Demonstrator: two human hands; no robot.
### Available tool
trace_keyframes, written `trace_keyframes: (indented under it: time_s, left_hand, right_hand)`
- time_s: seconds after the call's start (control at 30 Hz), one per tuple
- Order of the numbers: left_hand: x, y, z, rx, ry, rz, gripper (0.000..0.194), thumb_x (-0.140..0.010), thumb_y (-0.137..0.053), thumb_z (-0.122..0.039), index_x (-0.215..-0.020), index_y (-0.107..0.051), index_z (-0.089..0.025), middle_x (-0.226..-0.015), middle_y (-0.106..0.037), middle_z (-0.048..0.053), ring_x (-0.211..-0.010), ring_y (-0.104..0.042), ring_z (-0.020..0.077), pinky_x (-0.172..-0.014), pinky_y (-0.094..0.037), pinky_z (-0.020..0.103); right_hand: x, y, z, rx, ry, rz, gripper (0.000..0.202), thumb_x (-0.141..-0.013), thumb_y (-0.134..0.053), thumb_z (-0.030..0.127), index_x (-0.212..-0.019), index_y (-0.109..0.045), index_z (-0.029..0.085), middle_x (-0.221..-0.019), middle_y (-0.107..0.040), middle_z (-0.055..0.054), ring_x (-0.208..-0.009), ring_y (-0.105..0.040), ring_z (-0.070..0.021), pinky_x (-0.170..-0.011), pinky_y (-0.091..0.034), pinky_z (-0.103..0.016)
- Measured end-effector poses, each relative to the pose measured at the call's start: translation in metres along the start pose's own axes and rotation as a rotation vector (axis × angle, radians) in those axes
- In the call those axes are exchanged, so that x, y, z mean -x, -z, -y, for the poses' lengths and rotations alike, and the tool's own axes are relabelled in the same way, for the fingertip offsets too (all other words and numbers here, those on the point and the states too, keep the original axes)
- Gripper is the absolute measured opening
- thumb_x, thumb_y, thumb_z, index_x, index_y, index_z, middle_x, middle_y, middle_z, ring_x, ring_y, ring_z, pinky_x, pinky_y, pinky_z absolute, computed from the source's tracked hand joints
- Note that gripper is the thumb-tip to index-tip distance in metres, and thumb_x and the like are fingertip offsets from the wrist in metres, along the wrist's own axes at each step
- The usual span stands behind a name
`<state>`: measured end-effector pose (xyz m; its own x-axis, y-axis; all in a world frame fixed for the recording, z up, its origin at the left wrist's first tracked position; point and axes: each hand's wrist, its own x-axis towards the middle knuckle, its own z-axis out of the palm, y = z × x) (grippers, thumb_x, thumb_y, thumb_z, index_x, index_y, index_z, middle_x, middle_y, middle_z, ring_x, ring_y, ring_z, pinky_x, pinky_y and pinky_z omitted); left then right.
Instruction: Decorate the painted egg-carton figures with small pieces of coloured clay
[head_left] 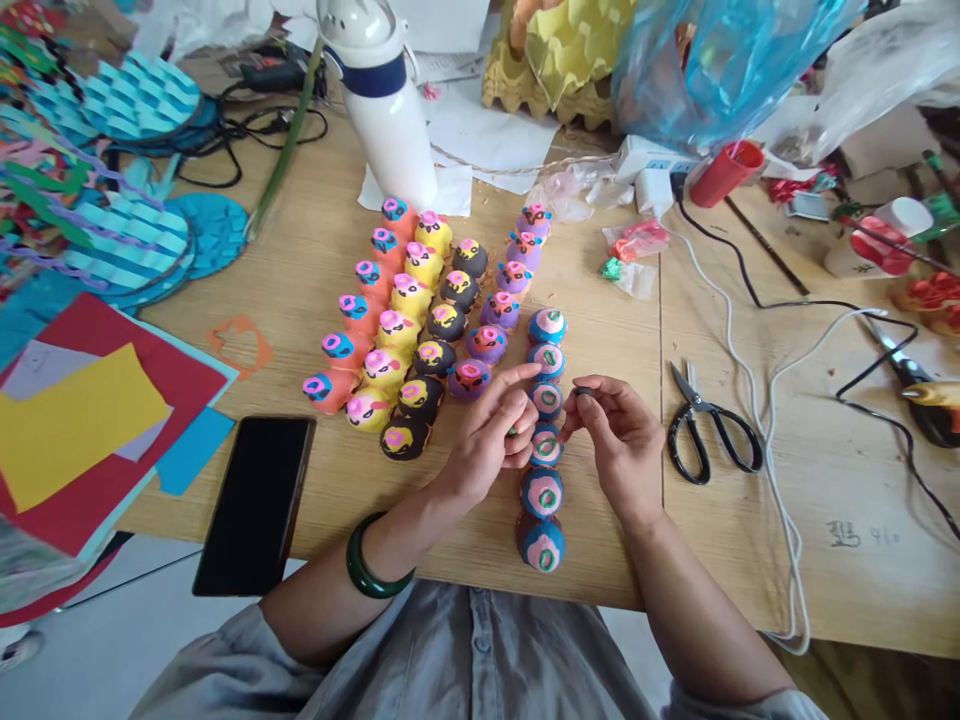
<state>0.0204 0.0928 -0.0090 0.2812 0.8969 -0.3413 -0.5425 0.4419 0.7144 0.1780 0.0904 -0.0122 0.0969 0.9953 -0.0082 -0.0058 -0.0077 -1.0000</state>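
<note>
My left hand is over the row of blue egg-carton cups, its index finger stretched to the second cup from the far end. Its other fingers are curled, with a speck of green clay showing between them. To the right of the row, my right hand pinches a small dark piece of clay between thumb and index finger. Each blue cup carries a pink patch with a green ring. Left of them stand rows of purple, black, yellow and orange cups with clay decorations.
Black-handled scissors and white cables lie to the right. A phone and coloured paper are at left. Behind stand a white bottle, egg trays and a blue plastic bag.
</note>
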Motion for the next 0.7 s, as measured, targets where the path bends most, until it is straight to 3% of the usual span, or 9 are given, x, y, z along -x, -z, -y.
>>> trace_keyframes:
  time_s: [0.1, 0.2, 0.33, 0.43, 0.53, 0.6, 0.7]
  left_hand:
    - [-0.002, -0.001, -0.004, 0.150, 0.037, 0.055, 0.035, -0.082, -0.068, -0.023, -0.115, -0.072, -0.017, -0.079, -0.050, -0.002, -0.054, -0.037, 0.0040, -0.048, -0.036, 0.017]
    - [-0.003, 0.000, -0.004, 0.189, -0.007, 0.030, 0.031, -0.078, -0.066, -0.014, -0.106, -0.077, -0.014, -0.087, -0.059, 0.002, -0.066, -0.051, 0.0066, -0.060, -0.047, 0.020]
    - [-0.004, 0.001, 0.001, 0.145, 0.003, 0.019, 0.033, -0.083, -0.072, -0.023, -0.115, -0.075, -0.017, -0.103, -0.074, 0.009, -0.079, -0.068, 0.0139, -0.074, -0.057, 0.029]
    - [-0.005, 0.001, 0.002, 0.132, 0.031, 0.041, 0.045, -0.080, -0.080, -0.032, -0.122, -0.071, -0.018, -0.102, -0.077, 0.009, -0.078, -0.073, 0.0174, -0.072, -0.059, 0.031]
    - [-0.005, 0.002, 0.000, 0.100, 0.025, 0.063, 0.043, -0.081, -0.080, -0.041, -0.115, -0.071, -0.016, -0.080, -0.072, 0.003, -0.055, -0.064, 0.0102, -0.053, -0.051, 0.023]
    - [-0.005, 0.003, -0.001, 0.061, 0.026, 0.060, 0.035, -0.083, -0.078, -0.045, -0.098, -0.071, -0.014, -0.063, -0.060, -0.004, -0.042, -0.045, 0.0036, -0.041, -0.035, 0.017]
    - [-0.005, 0.003, -0.002, 0.027, 0.042, 0.037, 0.040, -0.086, -0.073, -0.050, -0.072, -0.058, -0.015, -0.052, -0.040, -0.009, -0.039, -0.026, 0.0014, -0.038, -0.020, 0.015]
  right_hand:
    - [-0.002, 0.001, -0.003, -0.084, -0.015, -0.028, 0.015, -0.093, -0.068, 0.032, -0.104, -0.068, 0.022, -0.076, -0.069, 0.000, -0.056, -0.063, -0.0123, -0.049, -0.059, -0.027]
    - [-0.005, 0.004, -0.004, -0.170, -0.036, -0.047, 0.015, -0.091, -0.069, 0.030, -0.103, -0.069, 0.022, -0.080, -0.069, 0.000, -0.060, -0.063, -0.0127, -0.049, -0.059, -0.026]
    - [-0.011, 0.007, -0.004, -0.263, -0.135, -0.005, 0.015, -0.089, -0.069, 0.034, -0.098, -0.065, 0.022, -0.090, -0.069, -0.003, -0.067, -0.065, -0.0138, -0.050, -0.059, -0.026]
    - [-0.015, 0.008, -0.006, -0.294, -0.176, 0.043, 0.015, -0.092, -0.064, 0.037, -0.090, -0.060, 0.023, -0.084, -0.065, 0.000, -0.060, -0.061, -0.0115, -0.045, -0.055, -0.022]
    - [-0.020, 0.012, -0.008, -0.306, -0.191, 0.036, 0.011, -0.087, -0.067, 0.031, -0.094, -0.063, 0.022, -0.089, -0.065, -0.001, -0.064, -0.061, -0.0113, -0.047, -0.056, -0.022]
    - [-0.025, 0.018, -0.006, -0.308, -0.194, 0.004, 0.014, -0.083, -0.068, 0.029, -0.093, -0.066, 0.021, -0.092, -0.065, -0.002, -0.069, -0.062, -0.0122, -0.050, -0.057, -0.023]
    - [-0.038, 0.030, 0.002, -0.250, -0.176, -0.045, 0.017, -0.084, -0.067, 0.037, -0.088, -0.066, 0.021, -0.078, -0.057, 0.001, -0.061, -0.054, -0.0109, -0.044, -0.050, -0.021]
